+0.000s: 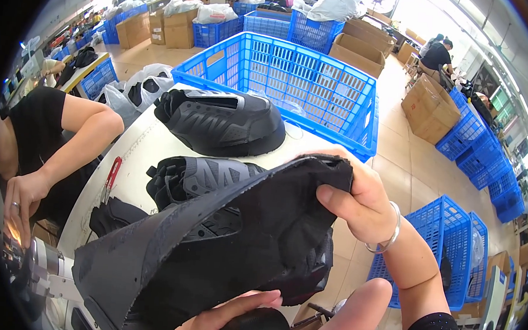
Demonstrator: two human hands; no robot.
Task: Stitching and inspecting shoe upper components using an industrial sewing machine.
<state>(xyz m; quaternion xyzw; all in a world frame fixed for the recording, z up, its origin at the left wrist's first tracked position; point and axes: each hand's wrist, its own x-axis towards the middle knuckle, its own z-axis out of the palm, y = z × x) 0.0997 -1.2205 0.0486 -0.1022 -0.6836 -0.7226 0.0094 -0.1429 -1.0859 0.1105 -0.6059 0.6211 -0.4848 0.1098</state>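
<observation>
Black shoe-upper piece (203,270) hung opened out: right hand (361,201) pinched its top edge, thumb in front; left hand (224,315) below, part-hidden, grip couldn't be told. Piece seemed unclosed; dark shaped shoes (224,121) left of right hand looked further along. White table (137,148) beneath, red-handled snips (113,173) on it; beyond hands, blue crate (370,144), cartons (427,108), tiled floor (393,150).

Black panel (267,207), curved, rough-edged, tilted

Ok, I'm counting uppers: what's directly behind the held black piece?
Behind the black piece, a grey shoe upper and a dark piece show partly on the white table; the rest is covered.
</observation>
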